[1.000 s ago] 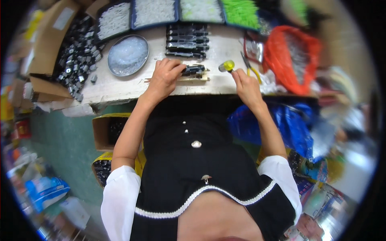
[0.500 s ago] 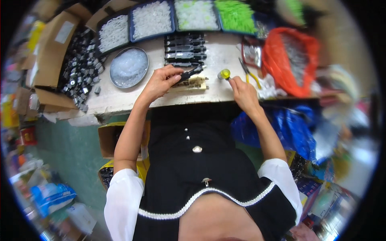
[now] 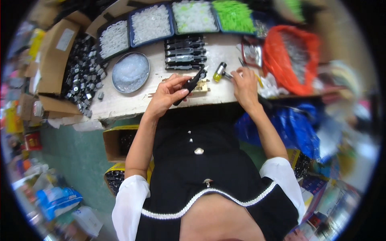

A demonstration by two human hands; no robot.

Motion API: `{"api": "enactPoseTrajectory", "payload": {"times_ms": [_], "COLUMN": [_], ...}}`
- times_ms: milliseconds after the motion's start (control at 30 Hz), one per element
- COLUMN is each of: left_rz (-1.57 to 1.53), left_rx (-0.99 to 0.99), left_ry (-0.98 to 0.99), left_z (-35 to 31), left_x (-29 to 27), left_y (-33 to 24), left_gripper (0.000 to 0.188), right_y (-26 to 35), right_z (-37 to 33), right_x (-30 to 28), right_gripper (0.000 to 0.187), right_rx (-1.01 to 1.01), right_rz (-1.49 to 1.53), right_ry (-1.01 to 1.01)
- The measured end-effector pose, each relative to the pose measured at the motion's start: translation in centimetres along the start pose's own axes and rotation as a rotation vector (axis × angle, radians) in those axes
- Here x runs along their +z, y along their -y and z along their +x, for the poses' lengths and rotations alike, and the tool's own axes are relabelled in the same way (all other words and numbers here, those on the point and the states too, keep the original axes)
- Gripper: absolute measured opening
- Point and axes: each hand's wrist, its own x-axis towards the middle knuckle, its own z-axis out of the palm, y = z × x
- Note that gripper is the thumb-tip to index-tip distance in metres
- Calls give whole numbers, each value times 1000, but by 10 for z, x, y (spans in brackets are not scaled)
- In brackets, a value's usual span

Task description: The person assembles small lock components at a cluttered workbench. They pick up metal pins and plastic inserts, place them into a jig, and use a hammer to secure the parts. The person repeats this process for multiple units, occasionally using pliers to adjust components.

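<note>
My left hand (image 3: 167, 96) is closed round a long black plastic part (image 3: 191, 84), which it holds tilted above a cream-coloured fixture block (image 3: 202, 87). At the right, a hammer (image 3: 220, 72) with a metal and yellow head lies low over the table. My right hand (image 3: 245, 86) has its fingers bent over the hammer's handle; the palm hides most of the grip. Beside those fingers are pliers (image 3: 260, 81) with yellow handles, partly covered by the hand. Several similar black parts (image 3: 185, 52) lie in a stacked row beyond my left hand.
A round metal dish (image 3: 130, 72) of clear small pieces stands at left, beside a carton (image 3: 54, 52) and a heap of dark metallic pieces (image 3: 82, 74). Trays of white pieces (image 3: 150, 24) and green pieces (image 3: 233, 16) line the back. A red bag (image 3: 277, 60) stands at right.
My left hand has lifted the black part off the fixture and tilted it towards me. The hammer head has turned onto its side, and my right fingers have shifted over the handle.
</note>
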Motion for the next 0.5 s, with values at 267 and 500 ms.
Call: {"api": "enactPoseTrajectory", "payload": {"times_ms": [267, 500], "left_rz": [-76, -290], "left_rx": [-31, 3], "left_ry": [-133, -1], "left_z": [-11, -12], "left_x": [13, 17], "left_y": [-1, 5], "left_gripper": [31, 28], "right_y": [-20, -60], "right_z": [3, -6], "right_x": [-6, 2], "right_gripper": [25, 25], "right_rx": [127, 196], "right_rz": [138, -212], "right_ry": [69, 115]}}
